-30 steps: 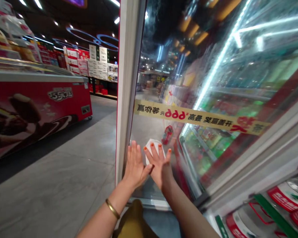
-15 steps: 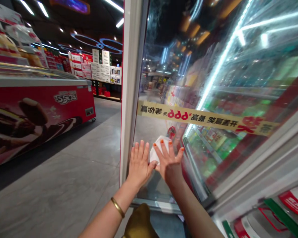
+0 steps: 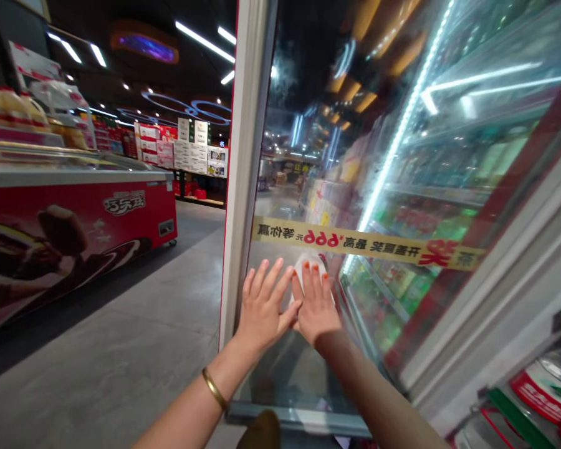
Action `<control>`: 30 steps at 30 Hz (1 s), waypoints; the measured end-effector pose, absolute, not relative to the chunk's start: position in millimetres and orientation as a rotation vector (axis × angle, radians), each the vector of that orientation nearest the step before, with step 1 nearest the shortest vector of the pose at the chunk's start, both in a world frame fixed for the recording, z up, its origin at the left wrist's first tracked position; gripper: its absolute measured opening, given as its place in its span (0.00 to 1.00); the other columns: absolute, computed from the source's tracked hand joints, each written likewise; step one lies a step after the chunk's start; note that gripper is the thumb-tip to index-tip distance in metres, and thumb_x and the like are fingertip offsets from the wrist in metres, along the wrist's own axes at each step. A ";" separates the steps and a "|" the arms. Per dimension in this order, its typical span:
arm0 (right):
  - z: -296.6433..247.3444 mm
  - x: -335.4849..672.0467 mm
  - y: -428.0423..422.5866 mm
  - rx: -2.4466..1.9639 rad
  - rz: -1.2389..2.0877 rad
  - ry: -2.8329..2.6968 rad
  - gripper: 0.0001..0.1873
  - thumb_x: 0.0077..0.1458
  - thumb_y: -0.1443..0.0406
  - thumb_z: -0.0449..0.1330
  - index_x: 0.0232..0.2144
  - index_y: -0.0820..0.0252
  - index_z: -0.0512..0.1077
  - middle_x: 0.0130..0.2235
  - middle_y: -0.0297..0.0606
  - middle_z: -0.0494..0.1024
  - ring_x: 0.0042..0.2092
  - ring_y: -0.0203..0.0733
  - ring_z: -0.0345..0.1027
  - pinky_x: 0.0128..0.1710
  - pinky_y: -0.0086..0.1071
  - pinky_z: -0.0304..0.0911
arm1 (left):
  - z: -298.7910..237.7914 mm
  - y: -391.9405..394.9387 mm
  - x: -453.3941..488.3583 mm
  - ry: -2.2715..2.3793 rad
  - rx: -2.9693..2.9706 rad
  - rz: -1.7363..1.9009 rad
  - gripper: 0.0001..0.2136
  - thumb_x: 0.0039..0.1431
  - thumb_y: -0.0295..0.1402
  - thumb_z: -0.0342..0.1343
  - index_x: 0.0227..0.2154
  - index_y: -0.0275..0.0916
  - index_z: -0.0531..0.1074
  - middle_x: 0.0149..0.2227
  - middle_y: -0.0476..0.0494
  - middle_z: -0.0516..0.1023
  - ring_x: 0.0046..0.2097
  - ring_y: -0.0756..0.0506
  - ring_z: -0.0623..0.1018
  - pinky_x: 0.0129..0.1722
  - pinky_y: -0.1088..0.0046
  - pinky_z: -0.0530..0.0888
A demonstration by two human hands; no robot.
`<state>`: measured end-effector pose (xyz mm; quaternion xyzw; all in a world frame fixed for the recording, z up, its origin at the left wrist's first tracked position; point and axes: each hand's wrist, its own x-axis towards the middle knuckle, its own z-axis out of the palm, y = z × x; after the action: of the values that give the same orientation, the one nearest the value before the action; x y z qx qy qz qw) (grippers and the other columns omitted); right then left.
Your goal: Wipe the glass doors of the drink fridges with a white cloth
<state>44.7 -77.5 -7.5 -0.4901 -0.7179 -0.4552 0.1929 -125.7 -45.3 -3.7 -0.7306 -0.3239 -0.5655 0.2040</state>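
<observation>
A white tissue lies against the glass door under the fingers of my right hand. That hand is laid flat, its fingers extended and close together, pressing the tissue to the pane. Close by on the left, my left hand rests on the same glass with its fingers spread and nothing in it. The left thumb reaches across to the right hand's edge. Part of the tissue is hidden beneath the right hand. Above both hands, a yellow strip with reversed lettering runs across the glass.
The pale door frame borders the pane on the left. A red chest freezer stands across the grey floor. Lit drink shelves show through or in the glass. At lower right are packaged containers on a rack.
My view has shifted, so the strip appears lower. My right hand's fingers have drawn closer together, and the tissue has moved slightly up the glass with it. Both hands remain against the pane.
</observation>
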 end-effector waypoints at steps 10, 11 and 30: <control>35.6 71.8 -81.9 -1.494 -1.162 -1.520 0.62 0.67 0.46 0.58 0.79 0.73 0.25 0.82 0.63 0.28 0.83 0.68 0.19 0.75 0.73 0.44 | 37.1 -40.5 -108.4 -0.953 -2.009 -1.555 0.37 0.74 0.42 0.55 0.80 0.47 0.48 0.82 0.41 0.50 0.83 0.39 0.36 0.81 0.49 0.34; 14.8 67.6 -82.8 -1.501 -1.150 -1.548 0.61 0.67 0.46 0.57 0.80 0.73 0.25 0.82 0.62 0.30 0.83 0.67 0.20 0.75 0.74 0.44 | 32.4 -40.9 -111.6 -0.944 -2.020 -1.550 0.37 0.75 0.41 0.55 0.80 0.46 0.47 0.81 0.41 0.51 0.83 0.41 0.37 0.81 0.51 0.35; -4.0 15.0 -57.6 -1.401 -1.233 -1.681 0.45 0.68 0.63 0.57 0.80 0.67 0.46 0.82 0.52 0.48 0.83 0.56 0.29 0.81 0.59 0.36 | 12.5 -37.1 -120.7 -0.967 -2.094 -1.756 0.36 0.77 0.38 0.49 0.81 0.45 0.40 0.82 0.36 0.46 0.83 0.42 0.44 0.81 0.51 0.45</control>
<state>15.0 -57.6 -4.0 -0.5305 -0.6362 -0.4669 0.3096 -120.7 -37.1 12.5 -0.7170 -0.3313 -0.6012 0.1210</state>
